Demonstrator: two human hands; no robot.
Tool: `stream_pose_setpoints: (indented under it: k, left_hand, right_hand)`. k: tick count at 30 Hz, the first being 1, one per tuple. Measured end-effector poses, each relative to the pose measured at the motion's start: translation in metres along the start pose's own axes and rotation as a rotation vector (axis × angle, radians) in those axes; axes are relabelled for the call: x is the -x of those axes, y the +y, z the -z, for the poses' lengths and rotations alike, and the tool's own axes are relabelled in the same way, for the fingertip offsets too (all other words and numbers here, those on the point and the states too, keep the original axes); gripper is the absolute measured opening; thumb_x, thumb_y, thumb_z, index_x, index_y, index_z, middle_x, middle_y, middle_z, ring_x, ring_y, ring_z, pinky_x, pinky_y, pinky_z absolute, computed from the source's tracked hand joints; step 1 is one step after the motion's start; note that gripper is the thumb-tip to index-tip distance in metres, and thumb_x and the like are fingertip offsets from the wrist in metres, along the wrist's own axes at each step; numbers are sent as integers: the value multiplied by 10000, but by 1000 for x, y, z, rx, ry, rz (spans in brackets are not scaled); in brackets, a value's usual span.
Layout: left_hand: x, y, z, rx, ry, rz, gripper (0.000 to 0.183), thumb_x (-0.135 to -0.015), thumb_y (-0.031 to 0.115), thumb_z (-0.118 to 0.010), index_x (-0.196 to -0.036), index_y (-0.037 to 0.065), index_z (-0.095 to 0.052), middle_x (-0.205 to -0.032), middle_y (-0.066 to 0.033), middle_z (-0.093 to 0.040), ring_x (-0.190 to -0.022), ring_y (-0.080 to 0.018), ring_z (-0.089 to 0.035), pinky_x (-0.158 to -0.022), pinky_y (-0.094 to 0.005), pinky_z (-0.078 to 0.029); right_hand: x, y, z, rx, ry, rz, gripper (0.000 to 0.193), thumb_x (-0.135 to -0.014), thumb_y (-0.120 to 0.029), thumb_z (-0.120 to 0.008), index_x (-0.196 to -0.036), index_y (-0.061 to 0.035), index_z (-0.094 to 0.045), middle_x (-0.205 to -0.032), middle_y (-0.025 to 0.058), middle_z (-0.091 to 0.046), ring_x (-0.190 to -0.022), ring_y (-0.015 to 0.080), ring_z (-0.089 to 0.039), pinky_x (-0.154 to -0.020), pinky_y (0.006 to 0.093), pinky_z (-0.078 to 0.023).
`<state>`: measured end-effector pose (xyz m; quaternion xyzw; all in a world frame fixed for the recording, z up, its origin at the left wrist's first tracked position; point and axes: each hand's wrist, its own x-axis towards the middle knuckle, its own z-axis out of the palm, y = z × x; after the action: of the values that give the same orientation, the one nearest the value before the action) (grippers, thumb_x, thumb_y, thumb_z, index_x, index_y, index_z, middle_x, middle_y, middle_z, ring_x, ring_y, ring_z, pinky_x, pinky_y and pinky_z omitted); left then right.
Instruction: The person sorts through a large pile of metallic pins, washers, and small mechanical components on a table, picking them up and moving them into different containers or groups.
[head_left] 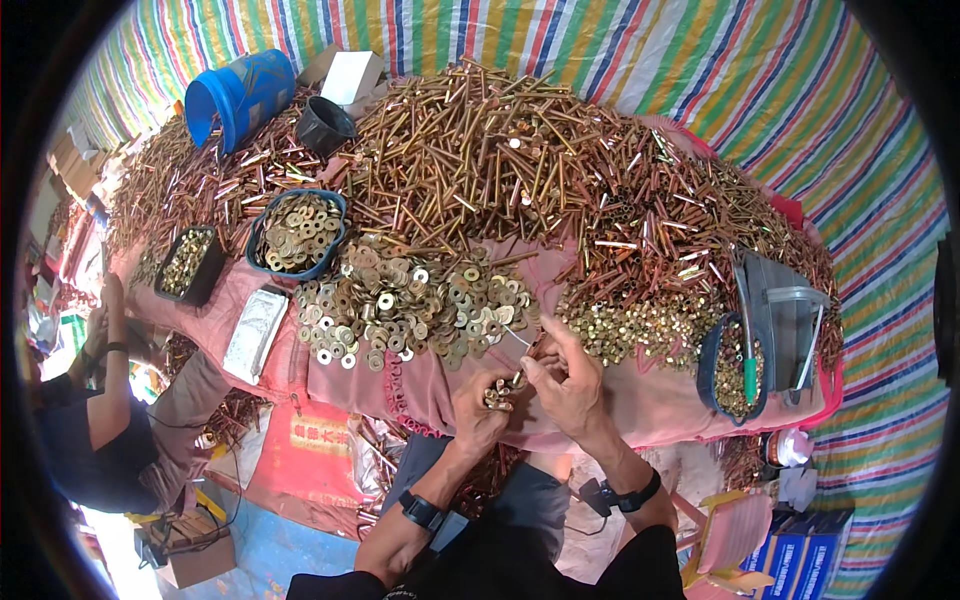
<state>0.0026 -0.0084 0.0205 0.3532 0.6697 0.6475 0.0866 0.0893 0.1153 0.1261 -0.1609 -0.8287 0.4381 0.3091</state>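
Note:
My left hand (480, 408) is closed around a bundle of brass-coloured bolts (498, 394), their ends poking out between thumb and fingers. Close beside it, my right hand (568, 385) is pinched, thumb against fingers, just above the bundle. Whatever sits in that pinch is too small and hidden to name. A thin pale strip (517, 337) shows by the right fingertips. Beyond the left hand spreads a heap of flat metal washers (400, 300). To the right of the right hand lies a heap of small yellowish nuts (640, 325).
Long metal rods (470, 150) form a big mound at the back. On the pink cloth (345, 385) stand a blue tub of washers (297, 232), a black tray of nuts (188, 265) and a dark tub (732, 370) with a green-handled tool (750, 378). Another person (110, 400) works at far left.

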Motion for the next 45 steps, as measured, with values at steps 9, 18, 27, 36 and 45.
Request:
stream_pose_setpoints:
  k: [9,18,27,36,45]
  left_hand:
    - [5,1,3,288,78,44,150,-923,46,-764,-1032,-5,-675,-918,-94,-695,-812,-183,-680,-722,-328,-535]
    - [-12,13,4,566,190,276,232,-1004,59,-745,-925,37,-527,-774,-26,-618,-690,-104,-632,-620,-260,-523]
    - [-17,11,4,481,203,336,227,-1002,97,-758,-950,47,-543,-770,-12,-603,-674,-85,-588,-605,-255,-490]
    - [-13,2,6,449,13,273,244,-938,70,-813,-1142,6,-695,-921,-63,-717,-819,-119,-653,-702,-253,-515]
    - [-8,-10,4,221,-25,106,245,-872,16,-814,-1105,25,-739,-924,-112,-720,-808,-187,-670,-729,-321,-533]
  right_hand:
    - [1,14,1,154,15,134,553,-906,-13,-780,-1418,-7,-572,-1078,171,-729,-767,282,-718,-652,360,-590]
    - [5,9,4,126,44,121,579,-907,-3,-782,-1440,-15,-555,-990,162,-732,-791,233,-738,-660,323,-595]
    - [15,35,-6,231,-41,112,644,-899,-21,-799,-1479,-43,-520,-950,146,-727,-796,239,-738,-693,345,-591]
    - [39,67,-21,275,-107,-67,653,-887,-39,-736,-1499,-67,-511,-1013,178,-729,-861,313,-750,-777,399,-601]
    - [36,58,-12,180,-95,-104,489,-908,-53,-714,-1389,-50,-625,-1030,199,-733,-877,339,-747,-763,410,-588]
